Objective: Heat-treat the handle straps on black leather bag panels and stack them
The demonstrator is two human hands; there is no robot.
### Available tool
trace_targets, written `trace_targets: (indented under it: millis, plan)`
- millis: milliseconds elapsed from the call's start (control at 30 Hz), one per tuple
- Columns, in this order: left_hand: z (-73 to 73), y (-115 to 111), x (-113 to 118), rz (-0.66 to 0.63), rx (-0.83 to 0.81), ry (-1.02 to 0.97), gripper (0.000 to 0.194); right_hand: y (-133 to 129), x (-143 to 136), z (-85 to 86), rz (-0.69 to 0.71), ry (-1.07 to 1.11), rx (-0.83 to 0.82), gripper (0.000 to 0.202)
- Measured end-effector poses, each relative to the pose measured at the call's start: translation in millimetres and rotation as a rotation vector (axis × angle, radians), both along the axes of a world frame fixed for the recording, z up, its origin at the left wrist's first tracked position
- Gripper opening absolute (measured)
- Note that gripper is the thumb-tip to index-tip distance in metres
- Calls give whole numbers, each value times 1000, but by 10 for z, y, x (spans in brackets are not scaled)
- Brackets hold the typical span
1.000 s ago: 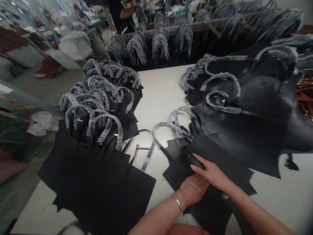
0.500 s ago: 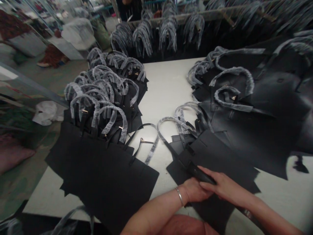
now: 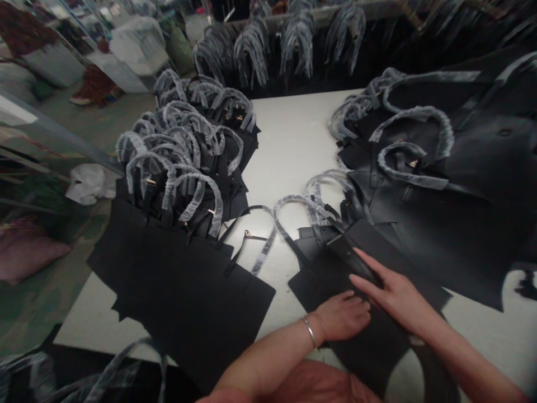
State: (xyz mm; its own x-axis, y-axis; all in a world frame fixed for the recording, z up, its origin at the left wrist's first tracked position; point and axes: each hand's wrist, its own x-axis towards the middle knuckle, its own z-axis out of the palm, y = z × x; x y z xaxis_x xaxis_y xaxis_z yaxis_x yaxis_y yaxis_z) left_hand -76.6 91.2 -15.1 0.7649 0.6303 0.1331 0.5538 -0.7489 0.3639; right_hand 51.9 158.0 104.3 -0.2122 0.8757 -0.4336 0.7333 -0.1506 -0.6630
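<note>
My right hand (image 3: pixel 398 291) is closed on a long black leather-like piece (image 3: pixel 361 260), thumb on one side and fingers on the other. That piece bends down toward me; its exact kind is unclear. Knuckles up, my left hand (image 3: pixel 346 314) rests on the black bag panel (image 3: pixel 323 274) just left of it, fingers loosely bent and holding nothing visible. A bracelet (image 3: pixel 309 332) circles the left wrist. From the panels' far edge rises a looped handle (image 3: pixel 293 198) partly wrapped in clear plastic.
On the left of the white table (image 3: pixel 289 129) lies a stack of black bag panels (image 3: pixel 180 280) with plastic-wrapped handles (image 3: pixel 184 140). More large black panels (image 3: pixel 432 224) cover the right side. Behind, bundles of wrapped handles (image 3: pixel 296 45) hang from a rail.
My left hand has come away from the black piece and now lies apart from my right hand. My right hand has moved slightly up and right with the piece. The view has shifted a little.
</note>
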Motion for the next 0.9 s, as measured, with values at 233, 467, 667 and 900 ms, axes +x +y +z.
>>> trace_targets:
  millis: [233, 467, 667, 900]
  plan:
    - [-51, 29, 9, 296, 94, -83, 31, -37, 245, -147, -56, -24, -252, 69]
    - [-114, 37, 19, 260, 85, -106, 24, 26, 80, -231, -28, -52, -230, 67]
    - [-147, 36, 30, 260, 62, -129, 20, 25, 21, -249, -16, -79, -219, 67]
    - [-15, 40, -63, 275, -50, -183, 27, 43, 210, -129, -152, 33, -145, 74]
